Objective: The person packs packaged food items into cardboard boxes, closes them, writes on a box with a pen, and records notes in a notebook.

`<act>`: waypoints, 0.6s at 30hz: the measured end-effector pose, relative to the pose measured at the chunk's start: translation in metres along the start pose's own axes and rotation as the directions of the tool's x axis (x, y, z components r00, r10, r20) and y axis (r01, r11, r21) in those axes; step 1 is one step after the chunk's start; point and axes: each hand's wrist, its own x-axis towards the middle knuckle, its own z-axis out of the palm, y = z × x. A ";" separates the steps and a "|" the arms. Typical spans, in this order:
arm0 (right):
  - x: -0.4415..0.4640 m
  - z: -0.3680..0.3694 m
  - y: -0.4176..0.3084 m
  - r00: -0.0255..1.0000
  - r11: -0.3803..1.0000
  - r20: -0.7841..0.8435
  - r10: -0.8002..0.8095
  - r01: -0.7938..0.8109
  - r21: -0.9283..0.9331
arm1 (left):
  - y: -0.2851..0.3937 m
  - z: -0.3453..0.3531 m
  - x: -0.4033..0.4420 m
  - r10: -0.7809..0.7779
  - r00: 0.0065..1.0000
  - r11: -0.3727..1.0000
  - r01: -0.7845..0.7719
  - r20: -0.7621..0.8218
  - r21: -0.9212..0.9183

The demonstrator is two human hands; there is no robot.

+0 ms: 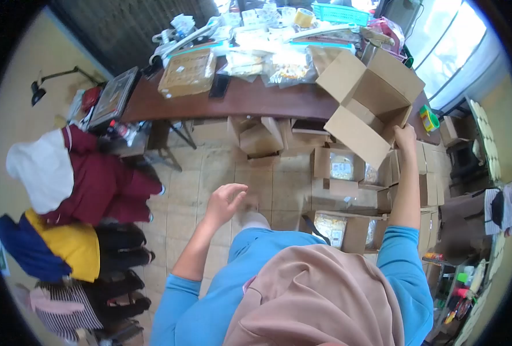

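My right hand (406,138) grips the near right side of an open cardboard box (366,106), its flaps spread outward and its inside showing bare cardboard. The box is tilted at the right end of the brown table (256,102). My left hand (227,202) hangs over the tiled floor with nothing in it, thumb apart from the fingers. Below the held box, open cartons (348,187) stand on the floor with clear plastic packs (341,166) inside.
A closed carton (188,72), a dark phone (219,86) and clear bags (290,66) lie on the table. Another open box (259,138) sits beneath it. Several people stand at the left, one in maroon clothing (103,173). A cluttered rack (460,294) is at the right.
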 end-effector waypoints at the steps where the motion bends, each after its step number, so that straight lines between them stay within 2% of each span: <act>1: 0.001 -0.003 0.006 1.000 1.000 -0.002 0.026 -0.026 -0.002 | 0.001 0.001 0.013 0.002 1.000 0.993 0.001 0.026 -0.122; 2: -0.002 -0.004 0.014 0.998 0.998 -0.005 0.056 -0.056 0.001 | -0.001 0.003 0.027 0.009 0.998 0.971 0.005 0.057 -0.237; 3: 0.033 0.028 -0.029 0.995 0.995 0.018 0.100 -0.100 -0.019 | -0.046 -0.008 0.102 0.005 0.994 0.968 0.023 0.109 -0.248; 5: 0.038 0.041 -0.059 0.966 0.984 -0.196 0.169 -0.153 0.094 | -0.079 0.000 0.189 -0.037 0.984 0.901 0.108 0.174 -0.421; 6: 0.049 0.050 -0.063 0.955 0.975 -0.236 0.177 -0.138 0.175 | -0.094 0.000 0.237 0.004 0.980 0.909 0.078 0.198 -0.408; 7: 0.058 0.047 -0.072 0.940 0.968 -0.266 0.215 -0.170 0.182 | -0.102 0.008 0.287 -0.022 0.982 0.901 0.101 0.186 -0.423; 8: 0.051 0.050 -0.081 0.951 0.941 -0.157 0.266 -0.220 0.259 | -0.112 0.019 0.321 -0.069 0.977 0.887 0.154 0.204 -0.436; 9: 0.041 0.049 -0.093 0.947 0.900 -0.054 0.316 -0.282 0.332 | -0.117 0.027 0.356 -0.103 0.976 0.915 0.169 0.195 -0.365; 10: 0.030 0.046 -0.115 0.953 0.914 -0.079 0.292 -0.253 0.317 | -0.134 0.042 0.390 -0.068 0.988 0.933 0.111 0.135 -0.342; 11: 0.024 0.040 -0.130 0.935 0.903 -0.017 0.354 -0.336 0.269 | -0.132 0.042 0.416 -0.092 0.982 0.967 0.128 0.163 -0.222; 12: 0.013 0.038 -0.136 0.944 0.883 -0.082 0.320 -0.266 0.386 | -0.181 0.080 0.459 -0.171 0.947 0.959 0.224 0.271 -0.176; 13: 0.001 0.038 -0.143 0.899 0.867 -0.116 0.421 -0.362 0.343 | -0.198 0.098 0.482 -0.269 0.904 0.911 0.351 0.331 -0.217; 14: -0.010 0.040 -0.142 0.893 0.895 -0.191 0.408 -0.349 0.279 | -0.213 0.109 0.495 -0.067 0.942 0.987 0.112 0.330 -0.118; 15: -0.025 0.044 -0.138 0.799 0.850 -0.307 0.517 -0.438 0.293 | -0.311 0.180 0.536 0.094 0.878 0.697 0.278 0.469 -0.661; 16: -0.049 0.041 -0.141 0.780 0.834 -0.320 0.537 -0.435 0.338 | -0.210 0.127 0.507 -0.321 0.717 0.337 0.697 0.618 -0.633; 17: -0.071 0.045 -0.139 0.753 0.793 -0.295 0.589 -0.467 0.391 | -0.253 0.145 0.527 -0.103 0.730 0.477 0.632 0.676 -0.611; 18: -0.092 0.069 -0.126 0.717 0.767 -0.309 0.625 -0.488 0.417 | -0.248 0.145 0.534 -0.156 0.725 0.577 0.618 0.671 -0.534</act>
